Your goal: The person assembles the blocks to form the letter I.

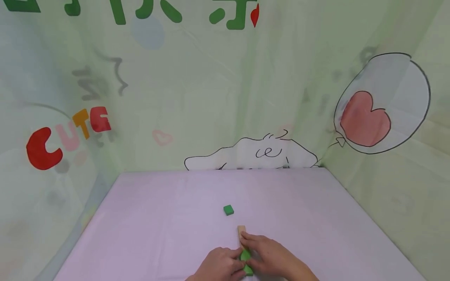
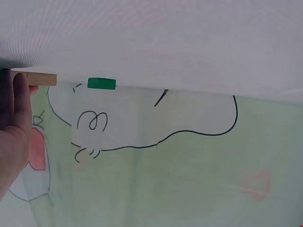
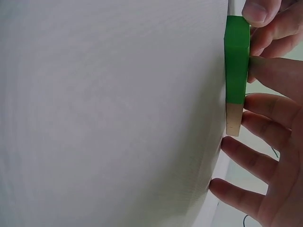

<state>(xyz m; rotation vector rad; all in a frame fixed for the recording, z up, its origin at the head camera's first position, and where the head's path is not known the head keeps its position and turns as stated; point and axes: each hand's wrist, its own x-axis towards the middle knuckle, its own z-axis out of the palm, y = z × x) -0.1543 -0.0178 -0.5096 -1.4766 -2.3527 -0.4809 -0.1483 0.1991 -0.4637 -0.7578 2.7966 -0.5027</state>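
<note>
On pale green fabric wall [image 1: 211, 86], left, multicoloured word CUTE [image 1: 73, 146] is showing. On lilac-covered table [image 1: 158, 218], left hand [image 1: 219, 265] is pinching elongated green block [image 1: 246, 257]; small square green block [image 1: 228, 210] is lying beyond. Pale wooden strip [image 1: 241, 228] is adjoining elongated block; right hand [image 1: 272, 255], fingers spread, is touching both. Rightmost, heart-marked balloon drawing [image 1: 404, 97] is showing.

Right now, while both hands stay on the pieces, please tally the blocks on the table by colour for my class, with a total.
Green: 2, the small block lying apart and the partly covered green piece at the hands, which I count as one
Bare wood: 1, the strip
Total: 3
</note>
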